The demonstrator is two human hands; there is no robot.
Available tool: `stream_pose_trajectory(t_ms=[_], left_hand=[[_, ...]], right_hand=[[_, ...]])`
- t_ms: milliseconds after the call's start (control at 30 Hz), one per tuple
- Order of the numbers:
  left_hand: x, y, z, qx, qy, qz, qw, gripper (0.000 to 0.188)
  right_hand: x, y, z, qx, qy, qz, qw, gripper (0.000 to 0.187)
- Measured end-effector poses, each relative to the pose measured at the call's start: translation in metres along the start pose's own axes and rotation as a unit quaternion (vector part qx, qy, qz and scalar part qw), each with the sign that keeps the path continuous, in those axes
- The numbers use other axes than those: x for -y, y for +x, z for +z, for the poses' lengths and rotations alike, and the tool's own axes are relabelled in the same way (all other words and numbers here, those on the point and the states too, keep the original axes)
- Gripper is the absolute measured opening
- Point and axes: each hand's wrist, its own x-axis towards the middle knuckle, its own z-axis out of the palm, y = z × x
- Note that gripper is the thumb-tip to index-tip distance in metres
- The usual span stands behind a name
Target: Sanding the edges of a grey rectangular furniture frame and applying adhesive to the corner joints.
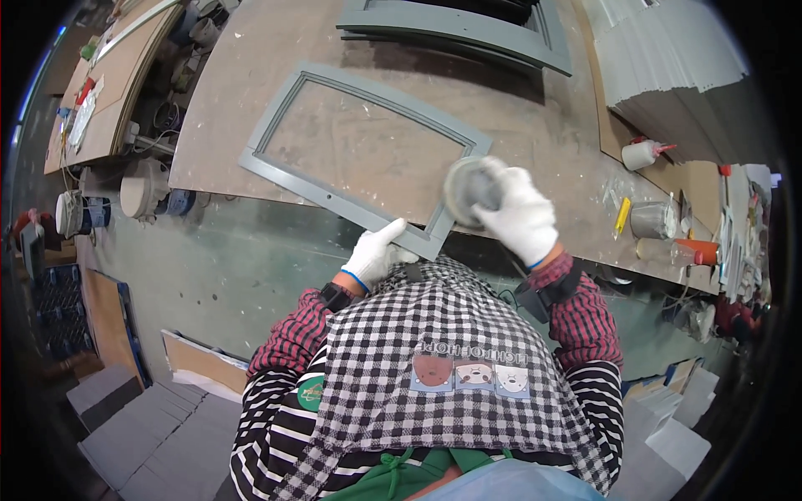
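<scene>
A grey rectangular frame [309, 188] with an open middle lies aslant on the workbench, its near corner jutting over the front edge towards my apron. My left hand [376, 253], in a white glove, grips the near rail close to that corner, thumb on top and the other fingers partly hidden below. On the right end rail sits a round disc sander [468, 192], smeared by motion. My gloved right hand [522, 217] is closed round the sander from its right side. Its underside against the frame is hidden.
More grey frames [459, 29] are stacked at the bench's [234, 134] far side. At right are a white squeeze bottle [640, 154], a yellow cutter knife [622, 215], a tub [654, 220] and an orange container [700, 250]. Buckets [144, 188] stand left of the bench.
</scene>
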Motion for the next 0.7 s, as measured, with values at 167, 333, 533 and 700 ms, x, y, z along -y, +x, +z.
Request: stream_pose_trajectory(t_ms=[167, 333, 533, 700], left_hand=[[0.000, 0.002, 0.001, -0.010, 0.000, -0.005, 1.000, 0.039], [0.000, 0.004, 0.000, -0.002, 0.001, -0.006, 1.000, 0.037], [0.003, 0.006, -0.004, -0.005, 0.000, -0.003, 1.000, 0.037], [0.001, 0.003, -0.001, -0.001, 0.011, -0.004, 1.000, 0.038]], right_hand=[[0.025, -0.002, 0.014, 0.077, -0.040, -0.080, 0.993, 0.053], [0.008, 0.032, 0.008, 0.005, -0.053, -0.017, 0.998, 0.060], [0.003, 0.031, 0.013, -0.014, -0.058, -0.001, 0.998, 0.061], [0.018, 0.012, 0.014, 0.075, -0.082, -0.023, 0.994, 0.062]])
